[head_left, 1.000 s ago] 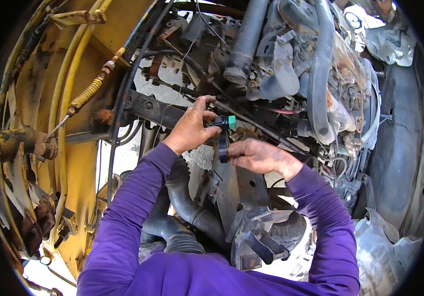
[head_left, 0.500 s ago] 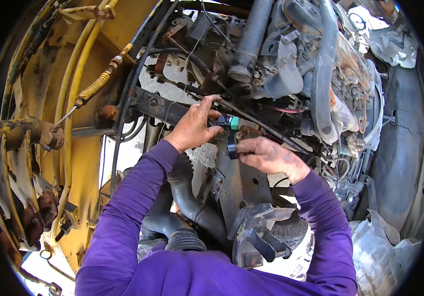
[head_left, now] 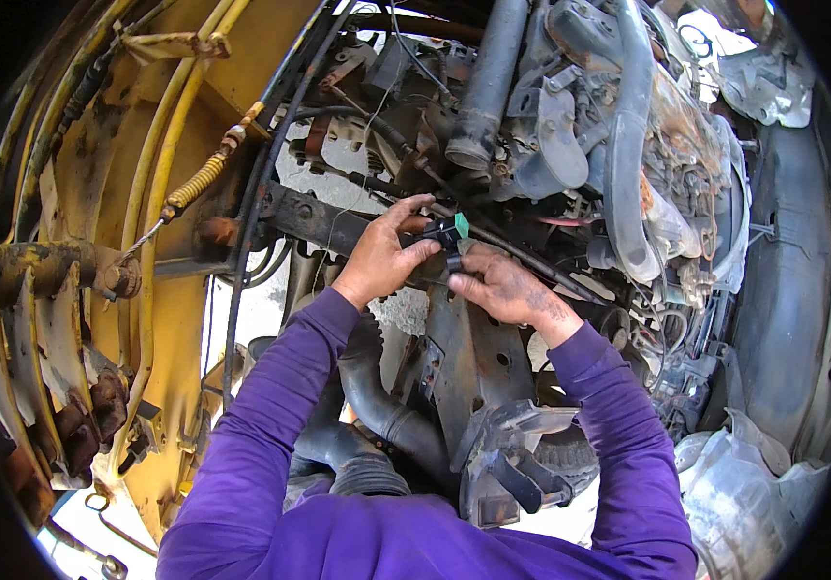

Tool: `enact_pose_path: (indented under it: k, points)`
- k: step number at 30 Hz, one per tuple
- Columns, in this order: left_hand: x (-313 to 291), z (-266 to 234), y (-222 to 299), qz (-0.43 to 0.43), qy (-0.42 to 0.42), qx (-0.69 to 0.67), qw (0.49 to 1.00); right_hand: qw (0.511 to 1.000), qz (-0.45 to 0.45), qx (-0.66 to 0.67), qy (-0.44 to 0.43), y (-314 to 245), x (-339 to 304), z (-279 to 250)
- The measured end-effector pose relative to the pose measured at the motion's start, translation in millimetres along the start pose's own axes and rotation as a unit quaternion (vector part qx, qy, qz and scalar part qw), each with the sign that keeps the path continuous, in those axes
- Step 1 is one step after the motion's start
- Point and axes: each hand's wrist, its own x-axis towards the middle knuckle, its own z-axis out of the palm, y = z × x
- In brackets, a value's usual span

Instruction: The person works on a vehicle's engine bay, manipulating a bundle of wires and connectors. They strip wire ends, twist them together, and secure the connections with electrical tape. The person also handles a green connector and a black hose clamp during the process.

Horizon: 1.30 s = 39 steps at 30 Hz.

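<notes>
A yellow frame (head_left: 178, 319) stands at left; the left hand (head_left: 381, 256) pinches a small black plug with a green tab (head_left: 452, 230) between thumb and fingers, above a dark bracket (head_left: 473, 348). The right hand (head_left: 507, 288) closes on its lower end. It looks light, rigid, brittle plastic; best gripped by the body, not the wires

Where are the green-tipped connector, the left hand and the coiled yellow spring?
green-tipped connector (head_left: 452, 230), head view, its green end.
left hand (head_left: 381, 259), head view, back of hand.
coiled yellow spring (head_left: 195, 184), head view, mid-coil.
</notes>
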Motion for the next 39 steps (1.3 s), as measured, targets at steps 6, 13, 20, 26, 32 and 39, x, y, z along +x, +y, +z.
enact_pose_path:
  k: [6,13,20,26,32,39]
  points:
    - [21,10,27,0.004,-0.148,-0.014,0.989,0.986,-0.124,-0.041,0.102,3,-21,-14]
    - [24,71,28,0.046,0.054,0.072,0.995,0.961,-0.120,0.199,0.148,32,-11,-27]
    - [50,108,26,-0.040,0.087,0.127,0.987,0.984,-0.110,0.049,0.131,35,-33,-59]
    - [70,86,4,-0.053,0.091,0.127,0.986,0.949,-0.093,0.288,0.085,47,-59,-78]
    - [108,121,-10,-0.050,-0.141,0.234,0.961,0.965,0.016,0.191,0.178,124,-6,-69]
    - [158,110,-69,0.072,-0.301,0.253,0.917,0.932,0.083,0.306,0.173,187,28,-83]
